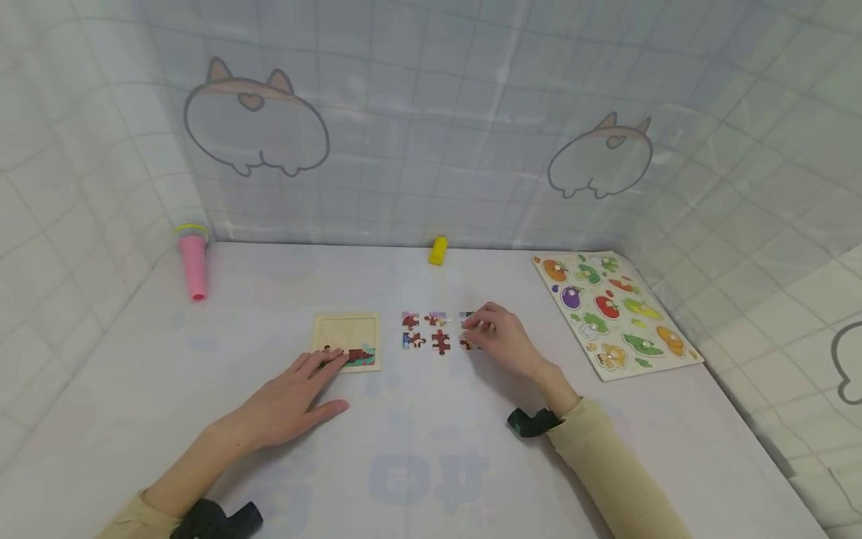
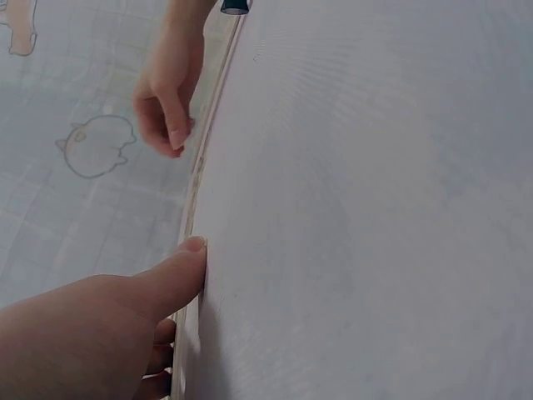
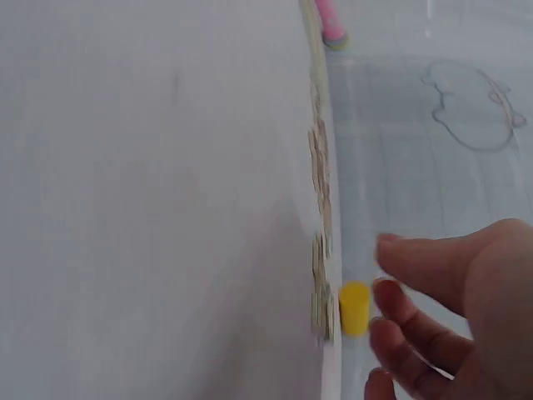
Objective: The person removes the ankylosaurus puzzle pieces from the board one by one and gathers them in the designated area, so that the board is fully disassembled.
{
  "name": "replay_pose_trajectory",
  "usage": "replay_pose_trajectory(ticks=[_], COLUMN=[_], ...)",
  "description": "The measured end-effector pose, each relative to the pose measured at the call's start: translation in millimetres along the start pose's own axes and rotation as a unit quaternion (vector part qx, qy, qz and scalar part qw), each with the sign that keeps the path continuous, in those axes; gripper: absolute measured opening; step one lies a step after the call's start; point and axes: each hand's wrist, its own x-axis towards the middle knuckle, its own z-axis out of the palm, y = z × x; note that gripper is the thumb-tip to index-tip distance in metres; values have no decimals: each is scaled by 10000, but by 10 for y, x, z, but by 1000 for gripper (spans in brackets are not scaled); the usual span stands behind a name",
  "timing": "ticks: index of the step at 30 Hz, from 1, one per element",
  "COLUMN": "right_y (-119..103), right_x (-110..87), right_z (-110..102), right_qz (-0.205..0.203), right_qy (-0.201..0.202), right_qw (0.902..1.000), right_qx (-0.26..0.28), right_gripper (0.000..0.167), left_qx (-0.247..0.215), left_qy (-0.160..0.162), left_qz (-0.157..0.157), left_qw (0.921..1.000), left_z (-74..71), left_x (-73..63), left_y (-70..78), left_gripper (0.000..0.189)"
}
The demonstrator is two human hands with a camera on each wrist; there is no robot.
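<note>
My left hand (image 1: 283,404) lies over the near left part of a small wooden puzzle tray (image 1: 346,323), its fingers resting on the lower edge. Along the tray's bottom sit joined puzzle pieces (image 1: 360,355) in brown, teal and red; my fingers cover some of this row. To the tray's right, several loose jigsaw pieces (image 1: 441,342) are laid out in two rows. Over the rightmost pieces hovers my right hand (image 1: 503,340), partly hiding them. In the right wrist view, thumb and bent fingers (image 3: 420,258) stand apart with nothing visible between them.
A wooden fruit-and-vegetable peg board (image 1: 616,314) lies at the right. Near the back wall is a yellow block (image 1: 438,251). At the back left stands or lies a pink toy microphone (image 1: 194,266). Tiled-pattern curtains (image 1: 431,135) enclose the white table (image 1: 404,419).
</note>
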Motion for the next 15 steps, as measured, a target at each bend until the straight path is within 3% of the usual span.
replay_pose_trajectory(ticks=[5,15], right_y=[-338,-948], right_x=[167,481], right_z=[212,861], right_qz=[-140,-520], right_qy=[-111,-449], right_qw=[9995,9967], right_qx=[254,422], right_gripper=[15,15], left_qx=[112,211], left_qy=[102,224], left_qz=[51,98], left_qw=[9999,9995], left_z=[-9,5], left_x=[-7,-27], left_y=[5,-8], left_gripper=[74,73])
